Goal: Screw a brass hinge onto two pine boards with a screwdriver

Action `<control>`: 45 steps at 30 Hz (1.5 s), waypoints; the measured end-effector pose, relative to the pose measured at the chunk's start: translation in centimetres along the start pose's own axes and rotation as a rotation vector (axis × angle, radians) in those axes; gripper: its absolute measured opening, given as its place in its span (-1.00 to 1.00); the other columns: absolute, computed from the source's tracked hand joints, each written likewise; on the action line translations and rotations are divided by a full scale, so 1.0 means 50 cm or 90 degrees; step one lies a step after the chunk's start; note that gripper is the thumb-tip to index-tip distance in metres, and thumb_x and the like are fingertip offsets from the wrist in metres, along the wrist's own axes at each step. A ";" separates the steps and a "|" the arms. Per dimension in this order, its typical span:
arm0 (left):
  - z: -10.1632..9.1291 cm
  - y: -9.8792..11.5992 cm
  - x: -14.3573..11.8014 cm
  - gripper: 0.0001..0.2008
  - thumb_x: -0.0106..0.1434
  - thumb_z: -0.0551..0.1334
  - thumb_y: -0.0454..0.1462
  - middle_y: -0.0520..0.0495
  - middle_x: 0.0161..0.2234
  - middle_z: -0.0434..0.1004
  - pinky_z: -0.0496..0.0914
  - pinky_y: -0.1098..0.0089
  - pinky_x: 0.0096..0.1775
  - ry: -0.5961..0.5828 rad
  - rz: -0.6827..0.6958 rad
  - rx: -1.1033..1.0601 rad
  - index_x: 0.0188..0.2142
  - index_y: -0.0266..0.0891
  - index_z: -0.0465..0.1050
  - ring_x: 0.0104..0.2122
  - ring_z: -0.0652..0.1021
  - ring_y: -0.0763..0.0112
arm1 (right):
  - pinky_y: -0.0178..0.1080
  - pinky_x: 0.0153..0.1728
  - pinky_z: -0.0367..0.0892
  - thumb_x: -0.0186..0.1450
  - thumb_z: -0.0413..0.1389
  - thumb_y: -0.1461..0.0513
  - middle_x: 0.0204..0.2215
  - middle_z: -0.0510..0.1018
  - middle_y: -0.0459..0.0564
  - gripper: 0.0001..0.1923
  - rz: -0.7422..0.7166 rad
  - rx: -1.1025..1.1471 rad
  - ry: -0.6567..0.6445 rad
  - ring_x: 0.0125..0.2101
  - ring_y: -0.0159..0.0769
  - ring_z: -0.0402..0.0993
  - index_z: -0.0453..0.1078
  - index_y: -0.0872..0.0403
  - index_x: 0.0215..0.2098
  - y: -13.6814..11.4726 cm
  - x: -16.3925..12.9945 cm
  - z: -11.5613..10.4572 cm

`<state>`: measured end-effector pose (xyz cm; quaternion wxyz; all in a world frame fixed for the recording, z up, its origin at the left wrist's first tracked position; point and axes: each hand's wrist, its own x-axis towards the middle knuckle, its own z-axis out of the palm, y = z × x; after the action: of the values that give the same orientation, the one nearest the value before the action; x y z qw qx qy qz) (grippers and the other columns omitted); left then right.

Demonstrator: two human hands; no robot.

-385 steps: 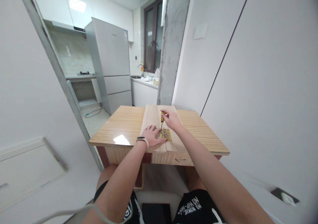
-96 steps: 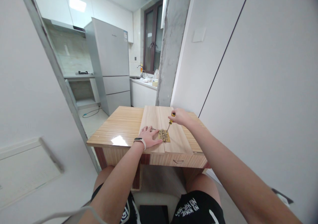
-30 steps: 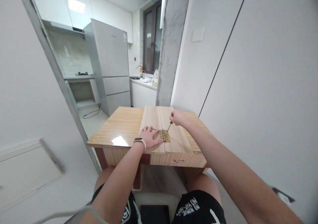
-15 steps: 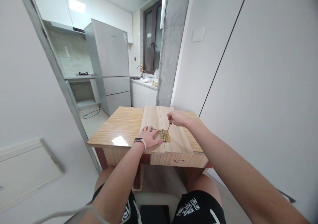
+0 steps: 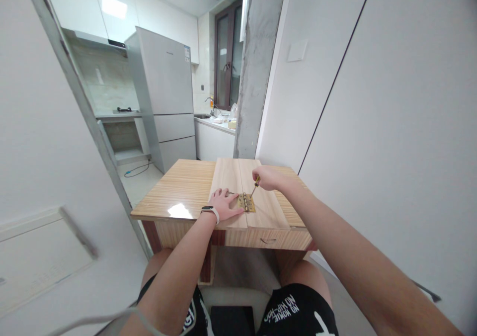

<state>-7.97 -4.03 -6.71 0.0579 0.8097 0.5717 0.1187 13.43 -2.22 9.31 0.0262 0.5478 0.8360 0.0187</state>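
Now we keep our left hand [image 5: 224,204] flat on the pale wooden boards [image 5: 229,177], while our right hand [image 5: 269,177], closed around the yellow-handled screwdriver [image 5: 255,184], has barely shifted, tip at the brass hinge [image 5: 246,203].

The hinge [image 5: 246,202] lies on the boards [image 5: 228,177], just right of the left hand [image 5: 224,204]. The screwdriver [image 5: 255,187] slants from the right hand [image 5: 269,177] down to it.

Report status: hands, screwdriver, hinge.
Left hand flat on boards beside hinge. Right hand closed on screwdriver, tip at hinge. Nothing in the way.
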 end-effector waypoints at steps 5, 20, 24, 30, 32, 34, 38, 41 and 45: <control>0.004 0.001 0.002 -0.10 0.11 -0.04 0.46 -0.05 0.39 0.08 0.00 -0.07 0.29 0.004 0.002 0.003 0.35 0.23 0.19 0.33 0.09 -0.17 | -0.31 -0.29 0.25 0.25 0.20 0.35 -0.16 0.64 0.02 -0.78 0.011 -0.008 0.011 -0.18 -0.23 0.52 0.54 0.03 -0.15 0.021 0.003 0.010; 0.002 0.010 0.005 -0.12 0.13 -0.03 0.44 -0.05 0.40 0.09 0.00 -0.07 0.30 0.003 0.006 0.011 0.35 0.24 0.18 0.33 0.10 -0.16 | -0.29 -0.25 0.24 0.35 0.17 0.24 -0.03 0.56 0.14 -0.79 0.001 -0.012 0.011 -0.12 -0.20 0.50 0.43 0.09 -0.05 0.021 -0.009 0.003; 0.003 0.011 0.005 -0.11 0.12 -0.04 0.45 -0.05 0.40 0.07 -0.02 -0.07 0.30 -0.001 0.004 0.010 0.35 0.24 0.18 0.33 0.10 -0.16 | -0.31 -0.31 0.20 0.32 0.16 0.33 -0.10 0.59 0.06 -0.84 -0.027 0.018 -0.002 -0.18 -0.26 0.49 0.44 0.07 -0.12 0.015 -0.014 -0.001; 0.007 0.010 0.007 -0.11 0.11 -0.03 0.46 -0.07 0.38 0.12 0.03 -0.08 0.28 0.022 0.008 0.006 0.33 0.23 0.22 0.32 0.13 -0.17 | -0.30 -0.33 0.19 0.31 0.16 0.33 -0.18 0.62 0.04 -0.89 -0.002 0.007 0.033 -0.20 -0.24 0.50 0.48 0.06 -0.19 0.007 -0.006 0.002; 0.007 0.010 0.007 -0.12 0.12 -0.01 0.45 -0.06 0.38 0.13 0.03 -0.08 0.29 0.021 0.005 0.004 0.33 0.23 0.23 0.32 0.13 -0.18 | -0.29 -0.31 0.21 0.31 0.17 0.30 -0.18 0.63 0.06 -0.88 0.007 0.003 0.038 -0.18 -0.22 0.51 0.49 0.06 -0.18 0.009 -0.002 0.006; 0.006 0.010 0.006 -0.13 0.12 0.00 0.44 -0.04 0.38 0.12 0.02 -0.08 0.29 0.018 0.005 0.001 0.33 0.22 0.23 0.32 0.12 -0.17 | -0.28 -0.30 0.23 0.31 0.16 0.29 -0.17 0.63 0.07 -0.86 0.012 0.001 0.043 -0.17 -0.20 0.52 0.51 0.06 -0.16 0.012 0.001 0.010; 0.007 0.008 0.006 -0.13 0.13 0.00 0.43 -0.04 0.39 0.11 0.01 -0.08 0.30 0.016 0.008 -0.004 0.33 0.22 0.22 0.33 0.11 -0.18 | -0.27 -0.28 0.25 0.31 0.14 0.29 -0.16 0.64 0.08 -0.83 0.019 -0.001 0.047 -0.16 -0.19 0.53 0.52 0.06 -0.16 0.015 0.003 0.012; 0.010 0.005 0.007 -0.13 0.12 -0.01 0.44 -0.05 0.38 0.12 0.01 -0.10 0.30 0.021 0.012 -0.003 0.33 0.23 0.23 0.33 0.11 -0.18 | -0.26 -0.27 0.26 0.32 0.10 0.30 -0.16 0.64 0.11 -0.82 0.025 -0.008 0.058 -0.17 -0.18 0.53 0.53 0.08 -0.17 0.011 0.000 0.011; 0.012 0.001 0.008 -0.12 0.11 -0.03 0.45 -0.07 0.38 0.13 0.02 -0.11 0.29 0.027 0.017 -0.002 0.33 0.24 0.23 0.32 0.13 -0.19 | -0.25 -0.25 0.27 0.36 0.07 0.29 -0.16 0.64 0.14 -0.82 0.059 -0.013 0.073 -0.16 -0.16 0.53 0.52 0.08 -0.18 0.005 -0.002 0.011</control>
<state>-7.63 -3.67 -7.24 0.0452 0.8143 0.5621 0.1376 13.73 -2.20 8.76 -0.0172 0.5833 0.8099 0.0596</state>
